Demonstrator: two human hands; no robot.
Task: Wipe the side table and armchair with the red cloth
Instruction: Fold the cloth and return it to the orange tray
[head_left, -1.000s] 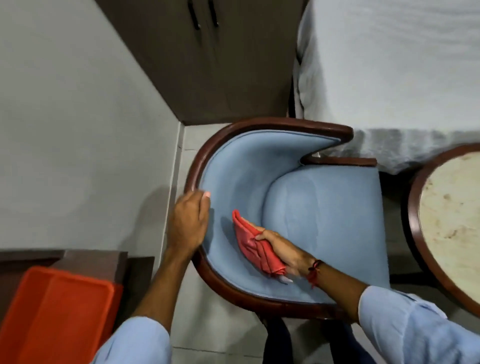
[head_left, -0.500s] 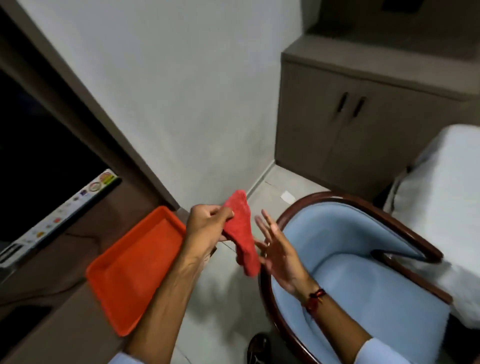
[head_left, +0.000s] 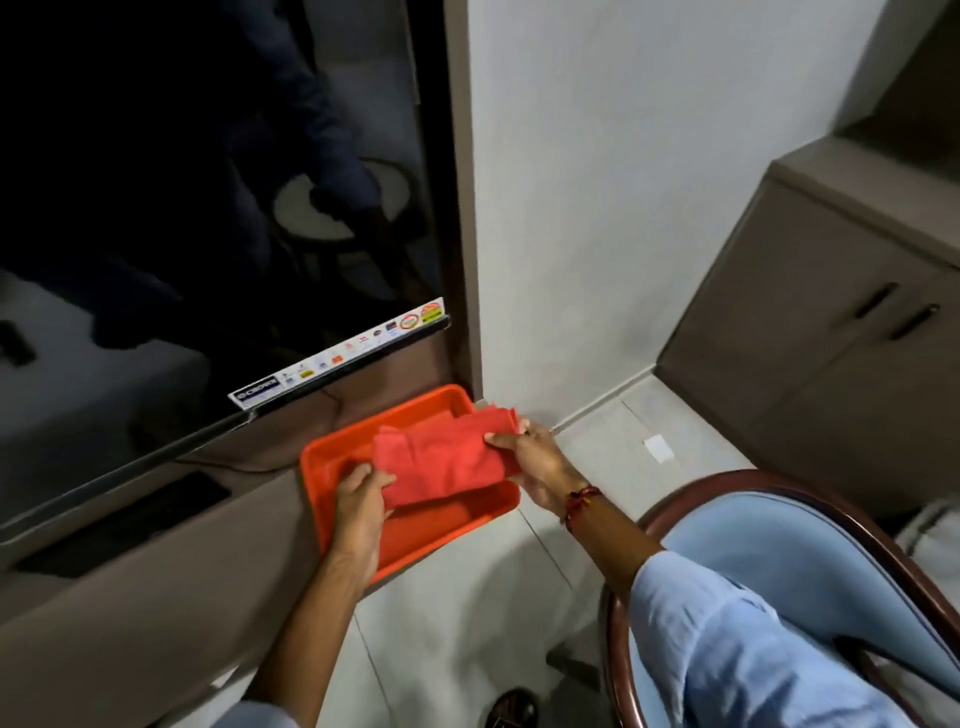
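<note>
The red cloth (head_left: 441, 460) is stretched between both hands just above the orange tray (head_left: 332, 457). My left hand (head_left: 361, 501) grips its near left corner. My right hand (head_left: 535, 460) pinches its far right edge. The blue armchair (head_left: 810, 561) with a dark wooden rim stands at the lower right, partly behind my right sleeve. The side table itself is out of view; only a dim reflection of it shows in the screen.
A large dark TV screen (head_left: 182, 208) fills the left, standing on a brown counter (head_left: 130, 597) that carries the tray. A white wall (head_left: 649, 182) and a brown cabinet (head_left: 831, 322) lie to the right. Tiled floor (head_left: 467, 623) runs between counter and chair.
I have turned from the armchair seat to the counter. The cloth went from my right hand to my left, and now both hands hold it spread over the orange tray.
</note>
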